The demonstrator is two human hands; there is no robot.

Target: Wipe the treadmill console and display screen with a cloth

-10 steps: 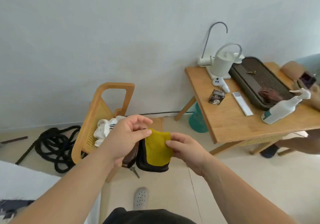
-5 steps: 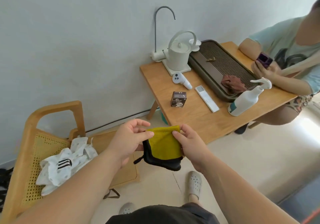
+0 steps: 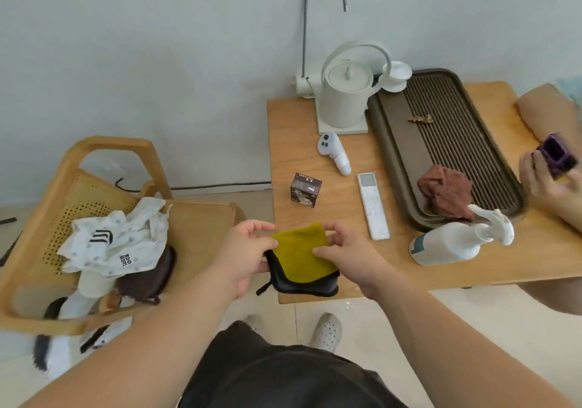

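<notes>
A folded cloth (image 3: 299,254), yellow on top and black underneath, hangs between my two hands in front of the wooden table's near left corner. My left hand (image 3: 244,254) pinches its left edge with thumb and fingers. My right hand (image 3: 345,254) pinches its right edge the same way. A white spray bottle (image 3: 453,243) lies on its side on the table to the right of my hands. No treadmill, console or screen is in view.
The wooden table (image 3: 318,155) carries a white kettle (image 3: 345,98), a small dark box (image 3: 305,189), a white remote (image 3: 373,206), a white controller (image 3: 333,152) and a brown tray (image 3: 447,143) with a brown rag (image 3: 447,195). A wooden chair (image 3: 104,209) with clothes stands left. Another person's hand (image 3: 548,177) holds a purple phone at right.
The view has swung right and closer to the table; the chair now sits at the left. Both hands keep pinching the cloth, now held over the table's near corner.
</notes>
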